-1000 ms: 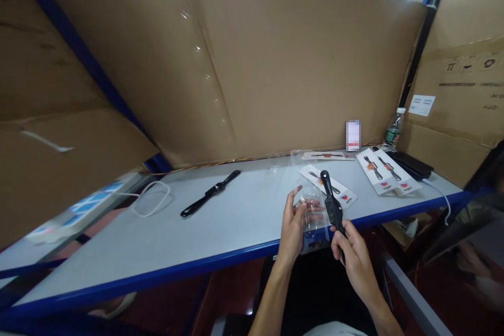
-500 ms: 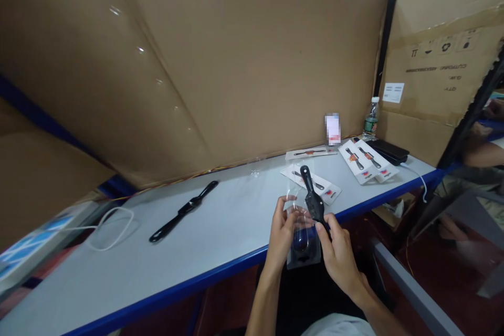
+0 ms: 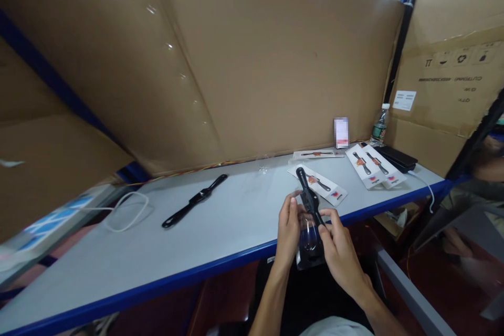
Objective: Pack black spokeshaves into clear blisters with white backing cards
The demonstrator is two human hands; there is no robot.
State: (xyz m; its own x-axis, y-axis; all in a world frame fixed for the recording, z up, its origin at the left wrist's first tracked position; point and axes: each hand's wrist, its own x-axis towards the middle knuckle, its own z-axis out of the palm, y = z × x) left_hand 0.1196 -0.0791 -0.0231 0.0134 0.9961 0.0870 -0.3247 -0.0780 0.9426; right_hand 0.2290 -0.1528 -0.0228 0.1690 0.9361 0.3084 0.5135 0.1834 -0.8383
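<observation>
My right hand (image 3: 342, 247) is closed around the lower handle of a black spokeshave (image 3: 308, 194), which points up and slightly left. In my left hand (image 3: 289, 228) is a clear plastic blister pack (image 3: 310, 241), its fingers closed on the upper part. The spokeshave's body lies against or just over the blister; whether it sits inside the cavity I cannot tell. A second black spokeshave (image 3: 195, 201) lies on the grey table (image 3: 232, 220) to the left. Just beyond my hands is a printed card (image 3: 334, 194) with a spokeshave picture.
Two more printed cards (image 3: 388, 176) overlap at the right, near a black case (image 3: 396, 158) with a white cable. A phone (image 3: 341, 133) and a water bottle (image 3: 380, 125) stand behind. Cardboard (image 3: 268, 63) walls the back. A power strip (image 3: 59, 223) lies at left.
The spokeshave in my right hand has come left, over the blister pack. My left fingers have drawn in closer to it. The whole view has shifted slightly.
</observation>
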